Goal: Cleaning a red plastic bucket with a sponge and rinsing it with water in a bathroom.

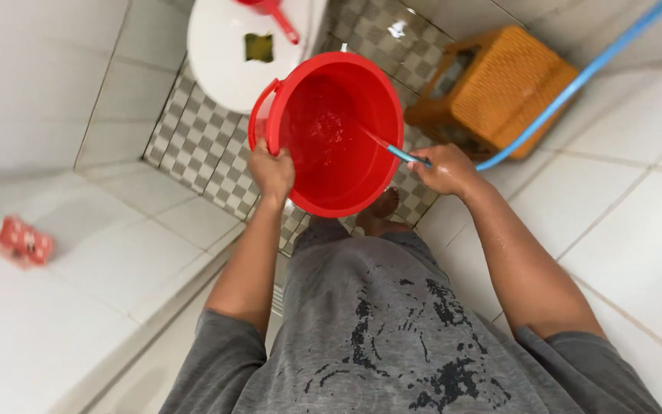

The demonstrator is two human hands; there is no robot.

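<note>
I look down at a red plastic bucket point(331, 130) held tilted in front of me, with water splashing inside it. My left hand point(271, 170) grips the bucket's rim at its near left side, by the handle. My right hand point(444, 167) is closed on the end of a blue hose point(568, 88), whose nozzle points into the bucket and sprays water against its inner wall. The hose runs away to the upper right along the wall. My bare foot point(381, 211) shows below the bucket.
A white toilet point(231, 54) with a red scoop on it stands beyond the bucket on the checkered floor point(201, 146). An orange woven stool point(499, 88) stands at the right. A small red packet point(24, 241) lies on the white tiled ledge at left.
</note>
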